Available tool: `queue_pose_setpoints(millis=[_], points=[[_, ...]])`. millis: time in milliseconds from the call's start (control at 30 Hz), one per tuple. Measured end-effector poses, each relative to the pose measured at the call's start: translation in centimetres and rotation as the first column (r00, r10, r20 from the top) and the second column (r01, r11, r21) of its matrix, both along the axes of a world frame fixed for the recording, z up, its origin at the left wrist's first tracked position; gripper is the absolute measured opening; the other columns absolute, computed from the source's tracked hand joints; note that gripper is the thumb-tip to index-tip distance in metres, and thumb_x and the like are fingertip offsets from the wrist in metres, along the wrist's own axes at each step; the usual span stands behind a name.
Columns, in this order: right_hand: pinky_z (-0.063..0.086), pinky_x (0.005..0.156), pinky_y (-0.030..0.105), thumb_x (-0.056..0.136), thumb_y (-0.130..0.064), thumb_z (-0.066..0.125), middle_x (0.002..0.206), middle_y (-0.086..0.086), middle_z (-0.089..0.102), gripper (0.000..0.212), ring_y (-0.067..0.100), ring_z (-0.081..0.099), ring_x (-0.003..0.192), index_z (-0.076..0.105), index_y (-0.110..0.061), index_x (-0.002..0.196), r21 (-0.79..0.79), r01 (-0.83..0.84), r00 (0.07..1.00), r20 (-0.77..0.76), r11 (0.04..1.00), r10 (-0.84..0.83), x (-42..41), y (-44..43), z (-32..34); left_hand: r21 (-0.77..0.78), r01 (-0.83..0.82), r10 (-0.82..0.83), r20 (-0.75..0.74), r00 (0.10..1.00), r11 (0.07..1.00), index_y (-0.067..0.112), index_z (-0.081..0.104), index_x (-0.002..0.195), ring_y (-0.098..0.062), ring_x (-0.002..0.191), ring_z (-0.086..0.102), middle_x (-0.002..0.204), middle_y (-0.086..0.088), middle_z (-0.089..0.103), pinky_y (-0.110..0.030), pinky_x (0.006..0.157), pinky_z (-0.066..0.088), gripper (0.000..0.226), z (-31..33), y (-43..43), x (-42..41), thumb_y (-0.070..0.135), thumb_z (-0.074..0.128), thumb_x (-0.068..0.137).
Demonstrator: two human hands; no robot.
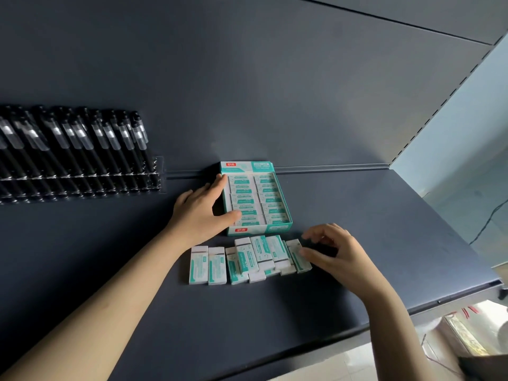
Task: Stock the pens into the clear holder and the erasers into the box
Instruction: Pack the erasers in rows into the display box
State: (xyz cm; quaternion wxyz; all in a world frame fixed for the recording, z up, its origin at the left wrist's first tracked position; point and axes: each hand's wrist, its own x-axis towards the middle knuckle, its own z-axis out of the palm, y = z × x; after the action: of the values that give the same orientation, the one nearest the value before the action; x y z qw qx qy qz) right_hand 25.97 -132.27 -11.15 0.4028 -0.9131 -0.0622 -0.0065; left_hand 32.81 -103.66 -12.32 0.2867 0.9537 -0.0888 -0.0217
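Ten or so erasers (247, 259) to go, in a ragged row on the shelf (357, 215) just in front of the box (275, 229), some overlapping. Pens (68, 149) already racked in the holder (160, 171), well off to the left (so, by the look of it, only the eraser half left). Box near full on top, with two columns packed flat inside.

Left hand (203, 207) released but working: straight fingers against the box's left wall, thumb across its near corner, bracing it. Right hand (330, 248) curled over the row's right end, thumb touching the rightmost eraser (298, 264), fingertips just past its far end. Cannot tell whether clamped yet or only closing.

Next, probably: pinch that eraser by its ends, lift clear of its neighbour, carry over the front wall and lay flat onto the layer already there, in line with the rest. Worth keeping the brace on against sliding.
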Motion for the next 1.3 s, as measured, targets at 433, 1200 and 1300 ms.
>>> queue_pose_setpoints(millis=[433, 1200, 1300], points=[[0.036, 0.087, 0.012, 0.075, -0.033, 0.083, 0.104, -0.018, 0.059, 0.035, 0.012, 0.05, 0.101, 0.066, -0.048, 0.101, -0.247, -0.027, 1.0, -0.004, 0.969, 0.027, -1.0, -1.4, 0.3, -0.016, -0.021, 0.021, -0.018, 1.0, 1.0, 0.035, 0.008, 0.156, -0.011, 0.148, 0.016, 0.161, 0.014, 0.015, -0.034, 0.118, 0.006, 0.093, 0.4, -0.2, -0.2, 0.066, 0.039, 0.074], [0.061, 0.064, 0.027, 0.097, -0.011, 0.059, 0.079, 0.018, 0.066, 0.012, 0.013, 0.064, 0.058, 0.07, -0.007, 0.092, 0.4, 0.127, 0.985, -0.156, 0.908, -0.069, 8.4, 7.8, 4.2, -0.235, -0.09, 0.108, 0.065, 0.992, 0.968, 0.028, 0.035, 0.15, -0.013, 0.141, 0.034, 0.153, 0.009, 0.037, -0.036, 0.119, 0.02, 0.059, 1.3, -0.3, -0.8, 0.037, 0.056, 0.096], [0.061, 0.077, 0.041, 0.093, -0.016, 0.062, 0.068, 0.006, 0.07, 0.017, 0.021, 0.069, 0.062, 0.071, -0.014, 0.079, 0.233, 0.117, 0.985, -0.154, 0.965, -0.082, 10.7, 9.1, 3.3, -0.245, -0.09, 0.11, 0.07, 0.992, 0.965, 0.027, 0.039, 0.148, -0.013, 0.137, 0.04, 0.151, 0.009, 0.042, -0.038, 0.118, 0.025, 0.062, 1.0, -0.3, -0.5, 0.046, 0.053, 0.091]])
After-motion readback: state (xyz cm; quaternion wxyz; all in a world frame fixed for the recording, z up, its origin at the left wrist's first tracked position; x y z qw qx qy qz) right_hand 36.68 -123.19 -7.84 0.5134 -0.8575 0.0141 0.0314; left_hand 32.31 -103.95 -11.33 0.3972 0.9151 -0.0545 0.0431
